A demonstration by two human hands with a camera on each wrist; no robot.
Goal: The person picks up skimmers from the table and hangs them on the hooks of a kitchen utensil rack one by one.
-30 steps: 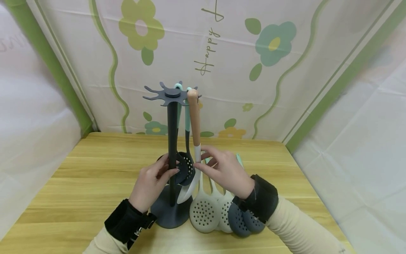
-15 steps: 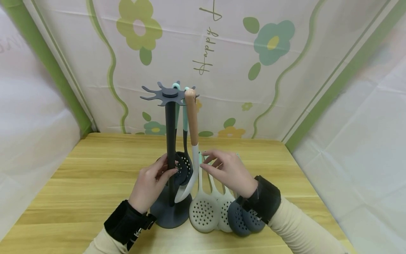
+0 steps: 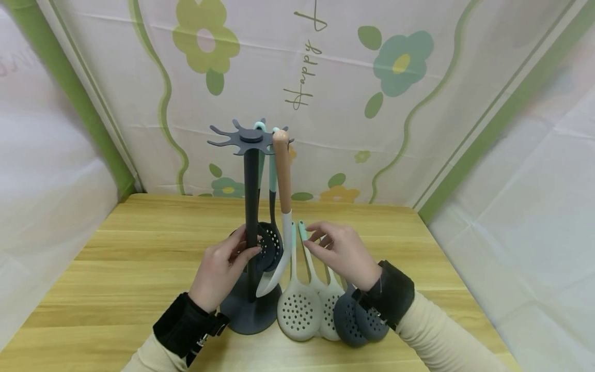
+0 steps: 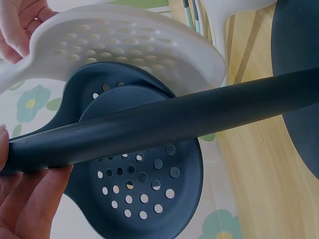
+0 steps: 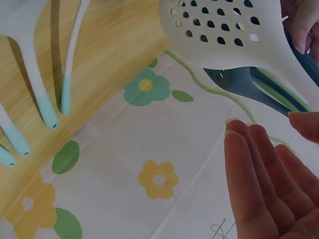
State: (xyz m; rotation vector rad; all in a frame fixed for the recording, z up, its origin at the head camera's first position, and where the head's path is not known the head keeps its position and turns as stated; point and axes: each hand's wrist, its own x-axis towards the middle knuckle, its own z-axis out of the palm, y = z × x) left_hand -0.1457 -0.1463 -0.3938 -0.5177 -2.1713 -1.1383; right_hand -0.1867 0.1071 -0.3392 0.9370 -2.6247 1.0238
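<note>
My left hand (image 3: 220,268) holds the dark post (image 3: 251,196) of a utensil stand, its fingers and thumb around it. From the stand's top hangs a white skimmer (image 3: 284,243) with a wooden handle; its holes show in the left wrist view (image 4: 124,40). Behind the post hang dark skimmers (image 3: 274,245) with mint handles, seen overlapping in the left wrist view. To the right of the white skimmer, my right hand (image 3: 341,253) hovers apart from it with nothing in its grasp. In the right wrist view its fingers (image 5: 254,174) are nearly straight.
On the wooden table (image 3: 153,248), right of the stand's round base (image 3: 251,315), lie several skimmers: white ones (image 3: 299,312) and dark ones (image 3: 350,320), with mint handle ends pointing away. A flower-print cloth (image 3: 325,144) rises at the back edge.
My right hand has let go of the white skimmer and moved right, away from it. The skimmer stays hanging on the stand. My left hand keeps its hold on the post.
</note>
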